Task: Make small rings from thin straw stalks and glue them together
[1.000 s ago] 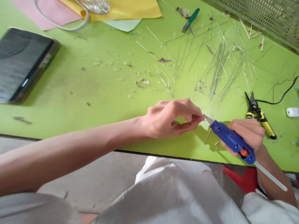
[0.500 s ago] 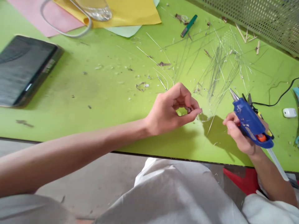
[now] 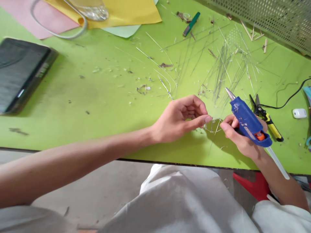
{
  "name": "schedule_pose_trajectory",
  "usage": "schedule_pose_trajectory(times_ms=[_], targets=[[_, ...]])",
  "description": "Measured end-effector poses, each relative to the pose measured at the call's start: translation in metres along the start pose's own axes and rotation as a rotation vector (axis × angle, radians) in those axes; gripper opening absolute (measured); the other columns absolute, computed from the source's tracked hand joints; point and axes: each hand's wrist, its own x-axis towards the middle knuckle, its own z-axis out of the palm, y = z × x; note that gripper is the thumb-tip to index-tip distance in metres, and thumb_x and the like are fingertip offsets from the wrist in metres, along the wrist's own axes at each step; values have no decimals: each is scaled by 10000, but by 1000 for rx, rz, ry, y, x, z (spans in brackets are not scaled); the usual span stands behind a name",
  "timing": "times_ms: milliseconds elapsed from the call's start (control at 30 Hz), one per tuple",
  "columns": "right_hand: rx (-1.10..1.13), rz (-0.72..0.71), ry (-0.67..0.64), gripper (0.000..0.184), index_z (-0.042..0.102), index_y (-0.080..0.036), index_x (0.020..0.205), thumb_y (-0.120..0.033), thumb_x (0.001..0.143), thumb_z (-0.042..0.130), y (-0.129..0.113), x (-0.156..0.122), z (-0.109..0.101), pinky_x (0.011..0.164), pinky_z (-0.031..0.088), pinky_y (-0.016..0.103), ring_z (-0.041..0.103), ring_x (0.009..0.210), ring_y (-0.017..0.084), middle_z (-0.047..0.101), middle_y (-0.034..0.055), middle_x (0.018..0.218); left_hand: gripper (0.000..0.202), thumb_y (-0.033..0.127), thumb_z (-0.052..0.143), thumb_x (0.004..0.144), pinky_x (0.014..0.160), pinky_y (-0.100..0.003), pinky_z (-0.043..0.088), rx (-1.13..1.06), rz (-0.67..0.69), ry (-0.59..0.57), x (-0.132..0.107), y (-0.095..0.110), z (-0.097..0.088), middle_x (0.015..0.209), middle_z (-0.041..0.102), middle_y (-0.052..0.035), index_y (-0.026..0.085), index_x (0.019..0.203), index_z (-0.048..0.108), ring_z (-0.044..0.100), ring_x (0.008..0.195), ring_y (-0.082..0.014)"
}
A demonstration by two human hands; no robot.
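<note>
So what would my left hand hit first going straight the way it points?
Probably your right hand, just past the wire loop at your left hand; depth is unclear.

The green counter (image 3: 109, 106), littered with scraps (image 3: 87, 112), carries a black flat device (image 3: 21, 72) at nine o'clock from its middle, a pink sheet (image 3: 48, 24) at ten and a yellow sheet (image 3: 133, 13) at eleven. A green-handled cutter (image 3: 191, 24) lies at one, a perforated basket (image 3: 267, 19) at two, thin wires (image 3: 222, 69) at three, yellow-and-black pliers (image 3: 260, 112) and a small white case (image 3: 299, 113) toward four.
</note>
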Motion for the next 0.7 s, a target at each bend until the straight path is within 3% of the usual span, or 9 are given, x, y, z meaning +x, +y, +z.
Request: schedule_pose_trajectory(times_ms=[200,533,700], targets=[[-47,-9,31,247,674,-240,787,-338,919,858,3,0,0,603,606,283,670,640,121,773,-5,855,554,613,962,772,396,-198,487,-88,-185,-95,0,7,-3,641,705,-34,134,880,706,671,505,-138],[8,62,133,313,635,-245,762,-415,928,838,-2,-3,7,573,589,303,674,670,144,748,12,874,418,513,959,803,442,-222,524,-54,-85,130,9,3,-14,635,712,-33,158,809,739,645,506,-130],[7,84,152,321,662,-240,774,-453,892,872,3,-1,4,588,589,291,672,655,134,750,0,864,417,521,966,789,458,-223,538,-84,-94,55,10,3,-21,659,734,-50,144,813,791,651,525,-133]])
